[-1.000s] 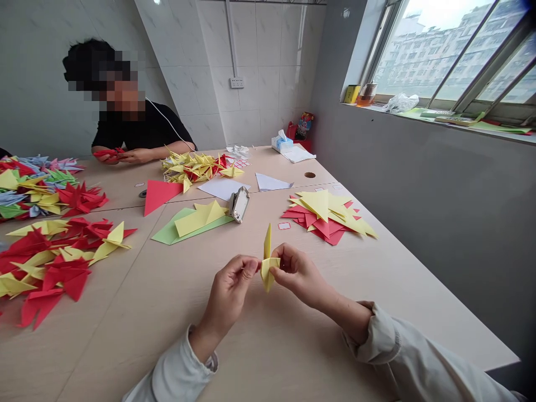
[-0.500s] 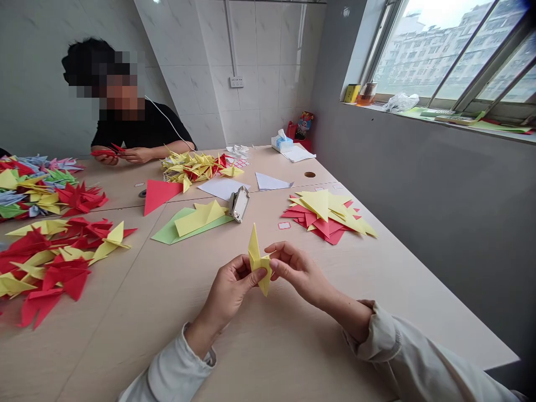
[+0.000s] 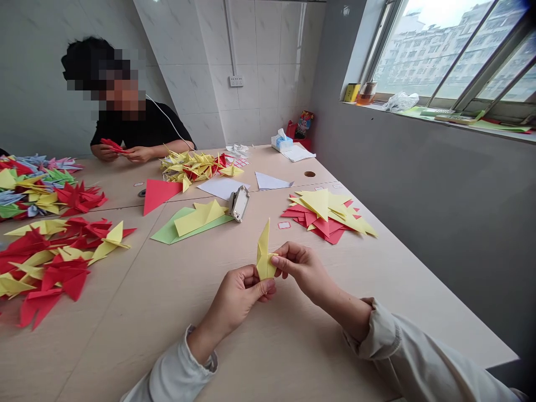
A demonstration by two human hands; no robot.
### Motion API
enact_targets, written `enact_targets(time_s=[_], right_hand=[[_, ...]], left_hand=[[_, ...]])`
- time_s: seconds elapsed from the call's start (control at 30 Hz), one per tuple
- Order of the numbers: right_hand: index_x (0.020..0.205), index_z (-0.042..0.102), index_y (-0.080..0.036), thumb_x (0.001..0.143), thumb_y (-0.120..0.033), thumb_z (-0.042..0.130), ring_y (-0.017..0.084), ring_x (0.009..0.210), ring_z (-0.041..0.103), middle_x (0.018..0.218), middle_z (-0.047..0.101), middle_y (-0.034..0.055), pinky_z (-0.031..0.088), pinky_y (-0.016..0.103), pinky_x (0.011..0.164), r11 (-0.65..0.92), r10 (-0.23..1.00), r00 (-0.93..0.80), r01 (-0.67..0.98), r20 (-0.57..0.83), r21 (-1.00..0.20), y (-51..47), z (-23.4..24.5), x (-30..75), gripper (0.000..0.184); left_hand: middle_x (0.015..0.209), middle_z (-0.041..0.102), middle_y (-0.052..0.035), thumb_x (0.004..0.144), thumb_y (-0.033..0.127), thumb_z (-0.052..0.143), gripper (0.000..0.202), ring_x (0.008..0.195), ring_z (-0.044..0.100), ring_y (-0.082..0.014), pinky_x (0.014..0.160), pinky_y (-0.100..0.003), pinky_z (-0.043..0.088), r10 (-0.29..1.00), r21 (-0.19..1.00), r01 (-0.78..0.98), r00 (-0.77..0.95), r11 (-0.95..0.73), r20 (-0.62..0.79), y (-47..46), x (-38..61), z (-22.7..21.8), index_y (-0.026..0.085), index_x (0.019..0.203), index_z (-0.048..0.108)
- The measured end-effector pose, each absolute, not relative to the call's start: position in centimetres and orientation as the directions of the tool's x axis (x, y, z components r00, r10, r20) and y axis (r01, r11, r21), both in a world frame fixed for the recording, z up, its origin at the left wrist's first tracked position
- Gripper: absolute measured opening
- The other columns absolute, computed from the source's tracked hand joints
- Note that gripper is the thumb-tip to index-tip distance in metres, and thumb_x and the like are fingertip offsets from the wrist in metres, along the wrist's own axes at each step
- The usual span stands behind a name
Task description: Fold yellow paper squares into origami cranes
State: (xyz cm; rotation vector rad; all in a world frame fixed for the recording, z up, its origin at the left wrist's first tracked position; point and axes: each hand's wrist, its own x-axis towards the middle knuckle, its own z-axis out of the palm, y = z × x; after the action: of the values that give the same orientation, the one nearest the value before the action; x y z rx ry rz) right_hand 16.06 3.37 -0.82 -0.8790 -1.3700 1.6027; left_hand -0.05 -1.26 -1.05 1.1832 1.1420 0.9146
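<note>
A partly folded yellow paper crane point(image 3: 263, 258) is held upright between my two hands, above the table. My left hand point(image 3: 240, 293) pinches its lower end between thumb and fingers. On its right side, my right hand point(image 3: 299, 269) grips the paper's edge with thumb and forefinger. One long point of the paper rises above both hands. Just beyond lie a stapler-like metal object point(image 3: 239, 204) and a yellow sheet point(image 3: 200, 218) on a green sheet point(image 3: 170, 230). My fingers cover the bottom of the folded paper.
Red and yellow folded triangles point(image 3: 329, 215) are piled at the right. Red and yellow paper cranes point(image 3: 62, 257) spread over the left side, with more multicoloured ones behind. A person point(image 3: 138, 131) across the table holds red paper. A tissue box point(image 3: 282, 142) stands at the far end.
My right hand has closed on the paper's right edge. My left thumb has moved down to its lower end, and the paper has shifted slightly right and up.
</note>
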Motion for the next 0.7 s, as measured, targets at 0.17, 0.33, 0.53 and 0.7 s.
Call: enact_targets(time_s=[0.17, 0.33, 0.53, 0.7], right_hand=[[0.08, 0.062, -0.016, 0.082, -0.037, 0.06, 0.01, 0.062, 0.049, 0.071, 0.058, -0.0001, 0.038, 0.023, 0.057, -0.092, 0.875, -0.483, -0.172, 0.002, -0.981, 3.5, -0.7, 16.3, 0.021], [0.083, 0.065, -0.017, 0.082, -0.039, 0.059, 0.01, 0.063, 0.047, 0.074, 0.059, 0.0005, 0.037, 0.024, 0.06, -0.068, 0.873, -0.488, -0.129, 0.004, -0.989, 3.5, -0.6, 16.3, 0.023], [0.087, 0.067, -0.017, 0.085, -0.038, 0.055, 0.012, 0.065, 0.048, 0.073, 0.059, 0.0017, 0.039, 0.026, 0.062, -0.04, 0.847, -0.531, -0.085, 0.011, -0.996, 3.5, -0.7, 16.2, 0.024], [0.105, 0.058, -0.021, 0.088, -0.032, 0.05, 0.016, 0.079, 0.052, 0.09, 0.059, 0.0053, 0.042, 0.031, 0.072, 0.328, 0.911, -0.307, 0.139, 0.274, -0.934, 2.9, -1.0, 16.0, 0.022]], left_hand=[[0.078, 0.065, -0.0032, 0.08, 0.035, 0.061, 0.02, 0.074, 0.059, -0.0147, 0.069, -0.026, 0.048, 0.972, 0.996, 0.043, 0.219, 0.079, -0.086, -1.2, -0.6, -0.4, 0.016, 0.086, 0.064], [0.085, 0.065, -0.0029, 0.081, 0.037, 0.06, 0.022, 0.079, 0.06, -0.0149, 0.075, -0.03, 0.052, 0.999, 0.999, -0.014, 0.019, 0.045, -0.045, -0.8, -1.2, -0.1, 0.018, 0.093, 0.061], [0.084, 0.065, -0.0037, 0.079, 0.032, 0.062, 0.018, 0.079, 0.06, -0.0155, 0.072, -0.028, 0.052, 0.998, 0.999, -0.009, 0.041, 0.044, -0.043, -0.7, -1.1, -0.7, 0.016, 0.087, 0.063], [0.074, 0.063, -0.0015, 0.076, 0.027, 0.063, 0.012, 0.069, 0.059, -0.0137, 0.067, -0.026, 0.051, 0.997, 0.998, 0.065, -0.068, -0.018, 0.022, -0.6, -0.9, -0.9, 0.016, 0.077, 0.062]])
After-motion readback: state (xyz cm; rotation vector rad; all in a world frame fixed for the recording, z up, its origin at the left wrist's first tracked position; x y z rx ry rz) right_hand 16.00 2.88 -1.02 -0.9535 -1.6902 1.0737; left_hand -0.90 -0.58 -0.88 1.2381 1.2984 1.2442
